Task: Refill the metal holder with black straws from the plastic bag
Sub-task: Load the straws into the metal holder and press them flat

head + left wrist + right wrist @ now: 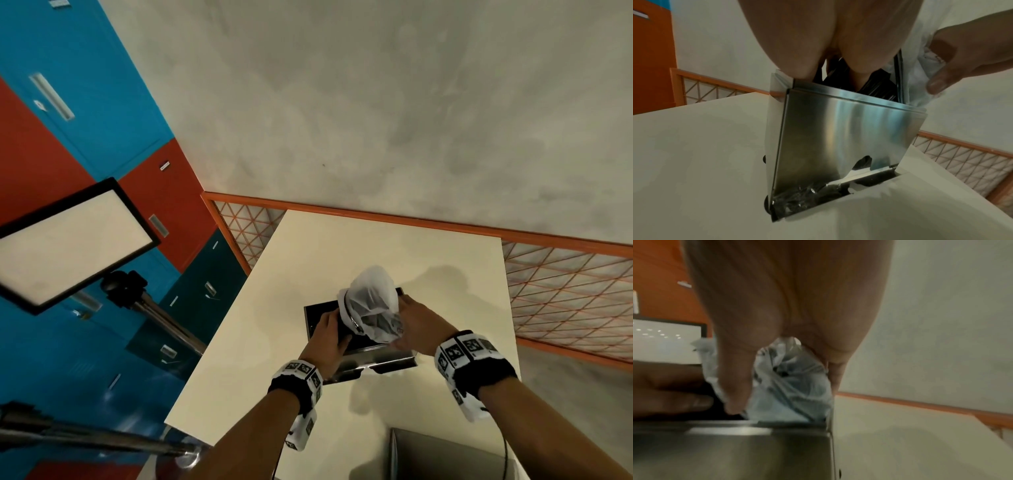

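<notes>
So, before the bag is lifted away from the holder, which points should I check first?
1. Metal holder stands on the table: ok.
2. Plastic bag sits over the holder's open top: ok.
3. Right hand holds the bag: ok, its fingers pinch the plastic.
4. Left hand steadies the holder at its top edge: ok.
5. Black straws are inside the holder: ok, some show at the top opening.
6. All straws are out of the bag: cannot tell, the plastic is cloudy and dark shapes show through it.
</notes>
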### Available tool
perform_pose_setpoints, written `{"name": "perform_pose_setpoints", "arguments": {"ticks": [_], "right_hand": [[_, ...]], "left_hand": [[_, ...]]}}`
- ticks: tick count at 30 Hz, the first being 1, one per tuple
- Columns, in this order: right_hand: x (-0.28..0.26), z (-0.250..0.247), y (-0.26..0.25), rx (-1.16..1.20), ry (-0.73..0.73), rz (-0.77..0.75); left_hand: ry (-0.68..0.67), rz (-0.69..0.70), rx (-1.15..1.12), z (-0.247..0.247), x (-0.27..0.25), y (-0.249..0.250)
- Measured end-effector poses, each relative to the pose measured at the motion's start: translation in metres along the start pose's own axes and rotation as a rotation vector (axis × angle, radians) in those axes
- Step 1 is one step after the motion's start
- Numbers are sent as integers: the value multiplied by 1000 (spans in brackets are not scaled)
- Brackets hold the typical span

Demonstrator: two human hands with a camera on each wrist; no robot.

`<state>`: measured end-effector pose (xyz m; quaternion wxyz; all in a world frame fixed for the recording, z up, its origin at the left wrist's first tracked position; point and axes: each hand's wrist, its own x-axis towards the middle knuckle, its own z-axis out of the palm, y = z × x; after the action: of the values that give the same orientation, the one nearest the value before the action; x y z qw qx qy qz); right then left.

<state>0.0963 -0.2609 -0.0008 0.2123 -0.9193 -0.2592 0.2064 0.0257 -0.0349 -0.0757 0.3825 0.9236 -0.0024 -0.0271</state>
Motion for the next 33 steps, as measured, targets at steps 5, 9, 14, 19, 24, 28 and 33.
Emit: {"name": "perform_pose_setpoints", "arguments": {"ticks": [5,9,14,19,24,28,33], "right_hand": [[7,6,-12,52,60,73],[6,-11,-31,-59,113,69],[10,-27,-31,-31,193,55],[16,-18,-16,129,120,29],[17,-15,-7,677,307,151],[12,-17,-15,904,397,117],[15,14,-21,319,212,-19]], "left_hand": [[-34,-15,-37,4,-2,1],[6,-49,-116,2,-2,-2],[77,-58,-133,3,-2,-3],[45,-4,-34,7,0,-7],[20,50,37,5,0,-9],[9,27,-14,5,0,-7],[21,24,-54,7,-1,-4]]}}
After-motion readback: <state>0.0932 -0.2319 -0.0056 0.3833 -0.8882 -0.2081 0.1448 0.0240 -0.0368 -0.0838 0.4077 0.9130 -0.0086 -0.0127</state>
